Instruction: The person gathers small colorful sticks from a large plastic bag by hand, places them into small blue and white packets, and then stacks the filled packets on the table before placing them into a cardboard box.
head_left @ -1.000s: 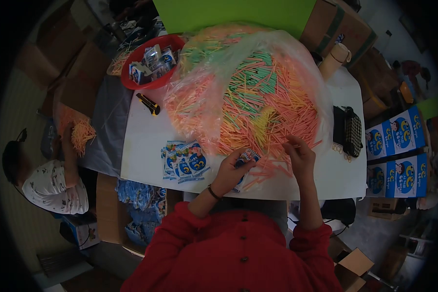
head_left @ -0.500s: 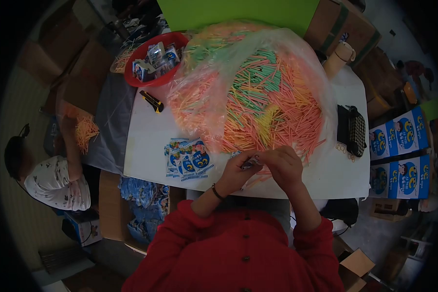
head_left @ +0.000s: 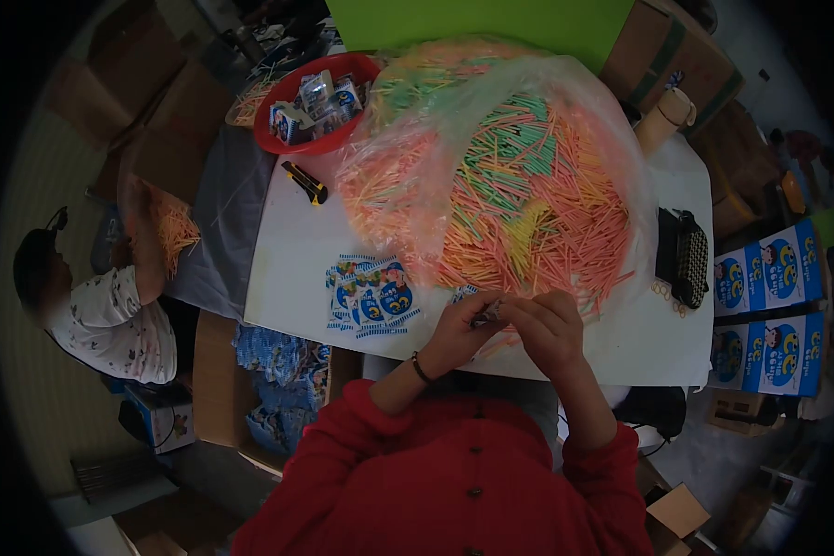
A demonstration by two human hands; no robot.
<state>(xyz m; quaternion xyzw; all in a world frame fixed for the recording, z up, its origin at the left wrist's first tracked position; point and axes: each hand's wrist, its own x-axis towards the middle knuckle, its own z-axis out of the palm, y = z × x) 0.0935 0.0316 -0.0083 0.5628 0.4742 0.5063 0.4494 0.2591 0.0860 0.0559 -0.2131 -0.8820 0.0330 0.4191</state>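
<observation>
My left hand [head_left: 459, 334], with a dark band at its wrist, is closed on a small printed packet [head_left: 487, 313] near the table's front edge. Fingers of my right hand [head_left: 549, 332] are pinched together at the packet's right side; whatever they grip is too small to make out. Just beyond both hands lies a large clear plastic bag [head_left: 417, 139] full of pink, green and yellow sticks [head_left: 519, 185]. Several blue-and-white packets [head_left: 372, 295] lie in a loose pile left of my hands.
A red bowl [head_left: 267, 119] of packets and a yellow-black cutter [head_left: 306, 183] are at the table's left. A box [head_left: 215, 389] of blue packets stands below. Another person [head_left: 111, 320] sits at far left. A patterned pouch [head_left: 691, 264] lies right.
The whole view has shifted, so the table appears slightly further right. My two hands have come closer together around the packet.
</observation>
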